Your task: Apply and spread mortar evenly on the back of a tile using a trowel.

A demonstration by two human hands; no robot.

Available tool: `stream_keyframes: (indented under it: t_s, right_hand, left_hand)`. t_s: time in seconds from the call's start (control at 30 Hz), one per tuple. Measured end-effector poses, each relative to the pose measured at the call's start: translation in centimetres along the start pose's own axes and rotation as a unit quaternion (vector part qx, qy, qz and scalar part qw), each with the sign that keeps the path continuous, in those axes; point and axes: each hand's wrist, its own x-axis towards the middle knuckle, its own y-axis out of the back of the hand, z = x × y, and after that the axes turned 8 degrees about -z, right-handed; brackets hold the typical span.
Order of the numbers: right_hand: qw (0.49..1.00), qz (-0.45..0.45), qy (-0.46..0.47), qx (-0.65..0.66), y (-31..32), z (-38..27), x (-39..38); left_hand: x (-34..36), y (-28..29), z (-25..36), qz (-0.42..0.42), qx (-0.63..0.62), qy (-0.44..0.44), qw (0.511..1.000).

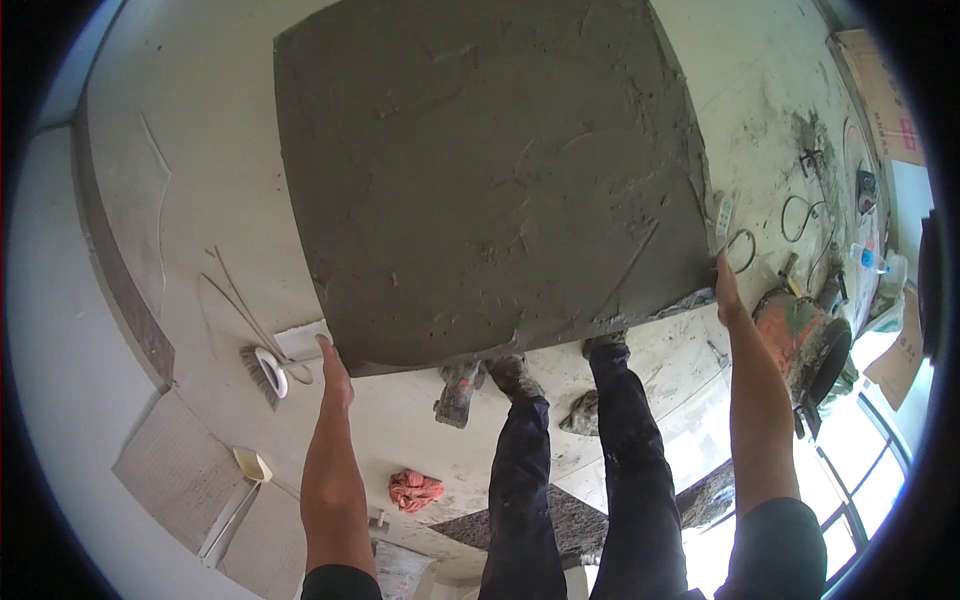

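Observation:
A large square slab (490, 190), probably a tile, faces up at me with grey mortar spread over the whole visible side. My left hand (336, 372) holds it at the near left corner. On the right edge, near the other close corner, my right hand (728, 288) grips it. Both arms reach out straight and wide apart. Most fingers are hidden behind the slab's edges. Ridges and trowel marks run across the mortar, and its near edge is ragged. My shoes (515, 378) show just below that edge.
Left on the floor lie a brush (264, 372) and a white dustpan (302, 340). A grey tool (459, 394) is by my foot, with a red cloth (415, 490) nearer. Right stand a mortar-smeared orange bucket (800, 340), a plastic bottle (869, 259) and cardboard (885, 95).

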Motion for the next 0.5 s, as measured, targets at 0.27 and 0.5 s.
stream_keyframes:
  t_s: [0.27,0.5]
  right_hand:
    - [0.998,-0.016,-0.061,0.030,2.0,-2.7,-3.5]
    - [0.992,-0.067,-0.074,0.082,1.0,-9.5,-7.3]
  left_hand:
    - [-6.5,0.0,7.8,-0.003,0.053,0.040,0.998]
    - [-10.3,0.4,11.3,0.017,0.029,0.033,0.999]
